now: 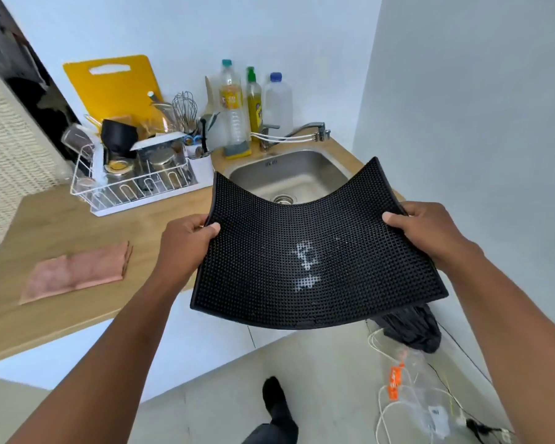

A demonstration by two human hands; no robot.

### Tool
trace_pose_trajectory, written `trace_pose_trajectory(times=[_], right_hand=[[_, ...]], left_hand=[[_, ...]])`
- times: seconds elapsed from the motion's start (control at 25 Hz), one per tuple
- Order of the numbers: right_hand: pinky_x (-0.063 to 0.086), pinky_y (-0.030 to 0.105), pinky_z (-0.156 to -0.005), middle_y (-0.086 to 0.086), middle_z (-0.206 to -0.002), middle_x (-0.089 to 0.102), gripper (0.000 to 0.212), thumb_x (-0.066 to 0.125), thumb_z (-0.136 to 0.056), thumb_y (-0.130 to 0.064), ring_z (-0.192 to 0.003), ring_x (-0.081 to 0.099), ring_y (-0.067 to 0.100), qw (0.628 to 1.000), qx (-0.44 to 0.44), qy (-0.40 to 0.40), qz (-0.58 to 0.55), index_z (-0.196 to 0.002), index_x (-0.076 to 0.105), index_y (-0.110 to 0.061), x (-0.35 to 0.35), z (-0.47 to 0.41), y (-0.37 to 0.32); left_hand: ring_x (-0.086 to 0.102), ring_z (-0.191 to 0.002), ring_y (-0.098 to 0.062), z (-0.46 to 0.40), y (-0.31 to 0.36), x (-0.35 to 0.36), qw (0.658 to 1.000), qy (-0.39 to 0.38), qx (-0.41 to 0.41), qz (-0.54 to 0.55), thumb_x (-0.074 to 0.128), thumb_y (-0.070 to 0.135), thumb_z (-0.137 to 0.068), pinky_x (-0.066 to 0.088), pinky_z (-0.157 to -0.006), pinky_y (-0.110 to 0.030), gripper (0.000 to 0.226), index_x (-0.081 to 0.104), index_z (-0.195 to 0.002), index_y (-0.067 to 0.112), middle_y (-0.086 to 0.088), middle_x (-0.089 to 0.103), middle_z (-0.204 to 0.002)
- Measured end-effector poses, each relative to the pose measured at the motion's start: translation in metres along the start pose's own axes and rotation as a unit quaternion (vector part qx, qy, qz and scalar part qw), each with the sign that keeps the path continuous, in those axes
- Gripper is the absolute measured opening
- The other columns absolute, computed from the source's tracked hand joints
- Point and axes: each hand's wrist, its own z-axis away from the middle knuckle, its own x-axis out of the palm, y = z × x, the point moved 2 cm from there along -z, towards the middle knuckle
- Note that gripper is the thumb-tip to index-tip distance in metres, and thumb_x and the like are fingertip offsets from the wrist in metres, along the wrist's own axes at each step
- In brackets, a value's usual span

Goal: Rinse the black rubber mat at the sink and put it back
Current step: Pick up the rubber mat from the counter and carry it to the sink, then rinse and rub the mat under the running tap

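I hold the black rubber mat (269, 251) in the air in front of the counter, sagging in the middle, studded face up. White residue marks its centre. My left hand (186, 241) grips its left edge with the thumb on top. My right hand (426, 232) grips its right edge the same way. Behind the mat's far edge lies the steel sink (289, 177), dry, with its drain showing. The tap (305, 131) stands at the sink's back with its spout pointing right; no water runs.
A white dish rack (135, 177) full of cups and utensils stands left of the sink. Bottles (253, 104) and a sponge (236, 151) line the wall. A yellow cutting board (113, 88) leans behind. A pink cloth (77, 272) lies on the wooden counter (77, 225). Cables and bags (410, 379) litter the floor.
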Motion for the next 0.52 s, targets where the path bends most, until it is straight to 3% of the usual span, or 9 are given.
trace_pose_trajectory(times=[0.24,0.36,0.52], right_hand=[[0.065,0.05,-0.089,-0.001,-0.088,0.084,0.007,0.078,-0.093,-0.024,-0.086,0.081,0.026,1.0,0.019,0.014,-0.004,-0.095,0.084,-0.028,0.013,-0.138,0.004],[0.065,0.052,-0.088,0.001,-0.086,0.084,0.006,0.078,-0.094,-0.023,-0.084,0.082,0.027,0.999,0.051,0.007,0.011,-0.094,0.084,-0.023,0.017,-0.206,-0.001],[0.066,0.052,-0.086,0.002,-0.085,0.084,0.006,0.078,-0.095,-0.022,-0.082,0.082,0.027,0.997,0.082,0.007,0.002,-0.094,0.084,-0.021,0.031,-0.289,-0.001]], left_hand=[[0.079,-0.083,-0.016,-0.138,-0.002,0.062,1.0,-0.01,-0.003,0.025,0.072,0.016,-0.091,0.062,-0.082,-0.037,0.02,0.083,-0.096,0.032,0.006,0.082,-0.088],[0.076,-0.072,-0.005,-0.194,-0.006,0.09,1.0,-0.005,-0.014,0.017,0.072,0.015,-0.092,0.057,-0.07,-0.026,0.019,0.082,-0.106,0.022,0.007,0.082,-0.086],[0.075,-0.07,-0.003,-0.266,0.003,0.12,0.999,-0.019,-0.029,-0.01,0.07,0.015,-0.094,0.052,-0.065,-0.023,0.015,0.082,-0.1,0.024,0.014,0.08,-0.078]])
